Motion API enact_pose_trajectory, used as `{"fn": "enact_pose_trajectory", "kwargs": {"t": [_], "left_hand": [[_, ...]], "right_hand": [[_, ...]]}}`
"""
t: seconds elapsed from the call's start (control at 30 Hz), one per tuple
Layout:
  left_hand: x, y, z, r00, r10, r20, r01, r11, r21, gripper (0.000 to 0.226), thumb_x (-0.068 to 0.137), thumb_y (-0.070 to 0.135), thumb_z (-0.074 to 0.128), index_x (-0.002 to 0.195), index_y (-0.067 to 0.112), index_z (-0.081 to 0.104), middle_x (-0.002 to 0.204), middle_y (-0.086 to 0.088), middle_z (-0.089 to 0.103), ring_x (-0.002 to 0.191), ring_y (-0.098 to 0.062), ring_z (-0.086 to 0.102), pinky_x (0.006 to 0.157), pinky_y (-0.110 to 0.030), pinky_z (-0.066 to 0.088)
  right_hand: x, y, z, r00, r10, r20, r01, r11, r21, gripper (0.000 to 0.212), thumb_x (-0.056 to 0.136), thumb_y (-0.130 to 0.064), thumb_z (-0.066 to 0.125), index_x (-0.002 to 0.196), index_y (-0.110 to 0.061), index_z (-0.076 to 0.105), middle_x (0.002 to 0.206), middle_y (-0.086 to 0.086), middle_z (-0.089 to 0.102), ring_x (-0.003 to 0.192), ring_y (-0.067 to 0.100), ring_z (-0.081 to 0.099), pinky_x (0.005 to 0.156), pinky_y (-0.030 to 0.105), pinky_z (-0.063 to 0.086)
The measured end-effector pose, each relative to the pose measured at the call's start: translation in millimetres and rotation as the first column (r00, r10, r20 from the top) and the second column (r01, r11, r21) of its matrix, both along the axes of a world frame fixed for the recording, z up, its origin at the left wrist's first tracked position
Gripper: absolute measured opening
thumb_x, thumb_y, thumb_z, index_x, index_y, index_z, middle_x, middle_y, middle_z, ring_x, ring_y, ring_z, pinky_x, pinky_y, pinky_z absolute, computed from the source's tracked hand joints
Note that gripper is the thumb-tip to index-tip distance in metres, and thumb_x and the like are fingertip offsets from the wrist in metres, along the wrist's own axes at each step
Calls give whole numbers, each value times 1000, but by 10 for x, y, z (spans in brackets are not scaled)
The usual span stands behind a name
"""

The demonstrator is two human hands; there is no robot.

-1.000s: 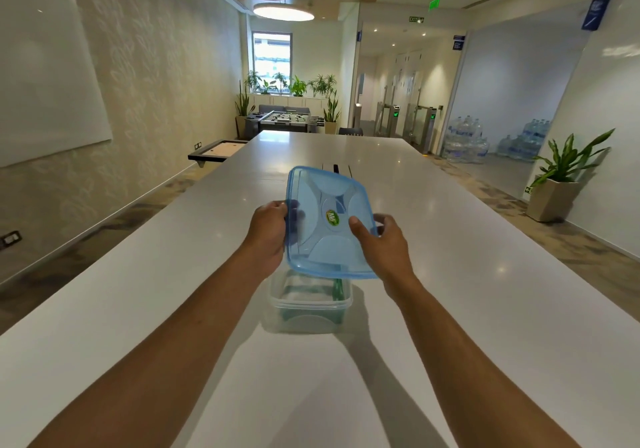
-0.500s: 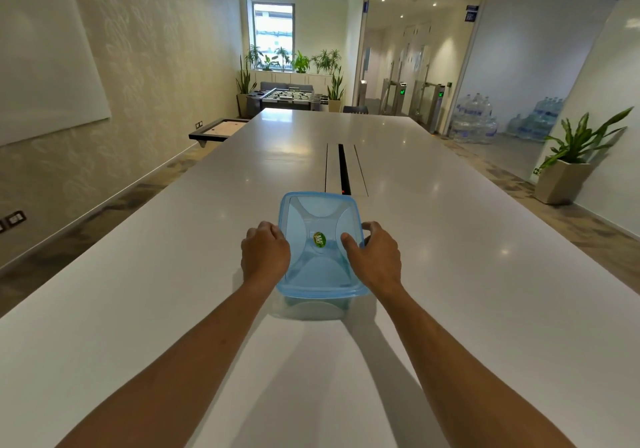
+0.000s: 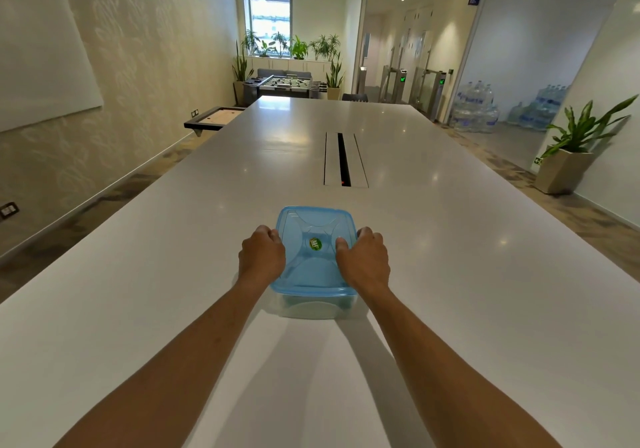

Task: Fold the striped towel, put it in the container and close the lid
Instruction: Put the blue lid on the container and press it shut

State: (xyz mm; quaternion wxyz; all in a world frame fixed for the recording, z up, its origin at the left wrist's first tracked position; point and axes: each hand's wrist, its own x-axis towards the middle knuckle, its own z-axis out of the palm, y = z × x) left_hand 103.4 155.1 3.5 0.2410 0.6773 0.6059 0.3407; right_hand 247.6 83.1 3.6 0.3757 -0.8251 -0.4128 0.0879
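Observation:
A translucent blue lid (image 3: 311, 260) with a green sticker lies flat on top of a clear plastic container (image 3: 313, 307) on the white table. My left hand (image 3: 261, 257) grips the lid's left edge, fingers curled over the rim. My right hand (image 3: 363, 259) grips the right edge, thumb resting on the lid's top. Something dark green shows faintly through the container's front wall; the striped towel itself cannot be made out.
The long white table (image 3: 450, 274) stretches far ahead, with a cable slot (image 3: 343, 160) just beyond the container. A potted plant (image 3: 571, 156) stands on the floor at the right, water bottles (image 3: 478, 111) behind it.
The lid was held tilted above the container a second ago; both hands have lowered it flat onto the container. The camera has tipped down.

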Motion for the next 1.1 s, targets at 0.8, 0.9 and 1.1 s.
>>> {"fn": "enact_pose_trajectory", "kwargs": {"t": [0.8, 0.9, 1.1], "left_hand": [[-113, -137, -93, 990, 37, 136, -3, 969, -247, 50, 92, 57, 39, 110, 13, 55, 97, -9, 61, 87, -30, 61, 63, -38, 57], [-123, -133, -91, 987, 57, 153, -20, 972, -233, 52, 90, 58, 45, 94, 8, 55, 90, -11, 61, 78, -29, 62, 59, -38, 58], [-161, -140, -99, 968, -11, 251, 59, 981, -186, 44, 91, 50, 53, 82, 7, 51, 82, -10, 60, 57, -19, 56, 38, -26, 42]], "right_hand": [[13, -37, -36, 988, 5, -154, -14, 998, -59, 47, 91, -50, 43, 127, -20, 38, 113, 10, 62, 98, 32, 62, 85, 47, 52], [12, -37, -50, 978, -17, -210, 3, 998, -67, 49, 92, -52, 43, 124, -16, 43, 112, 9, 62, 96, 29, 62, 83, 43, 52], [11, -12, -58, 961, -24, -277, 6, 998, -66, 53, 91, -55, 42, 124, -14, 47, 114, 10, 62, 100, 29, 62, 89, 48, 52]]}}
